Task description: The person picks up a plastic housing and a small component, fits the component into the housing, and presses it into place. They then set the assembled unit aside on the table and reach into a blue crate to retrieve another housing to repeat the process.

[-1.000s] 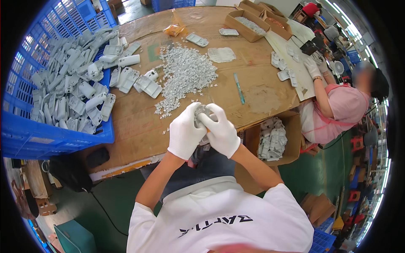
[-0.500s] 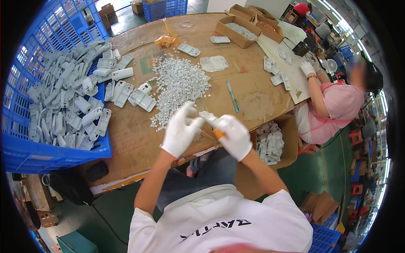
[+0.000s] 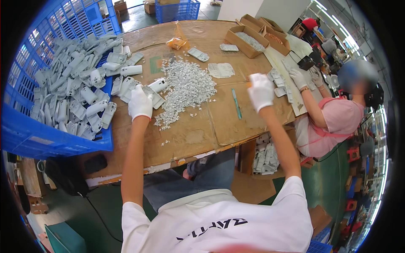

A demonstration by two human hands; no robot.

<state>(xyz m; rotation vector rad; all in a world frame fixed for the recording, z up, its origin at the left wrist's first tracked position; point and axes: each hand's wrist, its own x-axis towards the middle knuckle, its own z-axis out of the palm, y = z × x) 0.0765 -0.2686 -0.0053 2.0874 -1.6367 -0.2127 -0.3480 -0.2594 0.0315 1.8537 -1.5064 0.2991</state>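
My left hand (image 3: 140,103), in a white knit glove, is at the left of the table with its fingers closed on the edge of a white plastic housing (image 3: 154,99). More housings (image 3: 126,86) lie beside it, spilling from the blue crate. To the right, my gloved right hand (image 3: 261,92) is raised over the cardboard with curled fingers. A bit of orange (image 3: 249,84) shows at its fingertips, the rest hidden in the grip. Between my hands spreads a heap of small white pieces (image 3: 185,86). A teal pen (image 3: 236,103) lies left of my right hand.
A blue crate (image 3: 55,135) full of housings stands at the left. Housings (image 3: 279,84) lie near a co-worker in pink (image 3: 339,116) on the right. Cardboard boxes (image 3: 248,41) sit at the back; another box (image 3: 265,157) holds white parts below the table edge.
My hands were together over the table's front, holding a white part. They have parted: the left reached to the housings at left, the right moved up and right. The view has shifted slightly.
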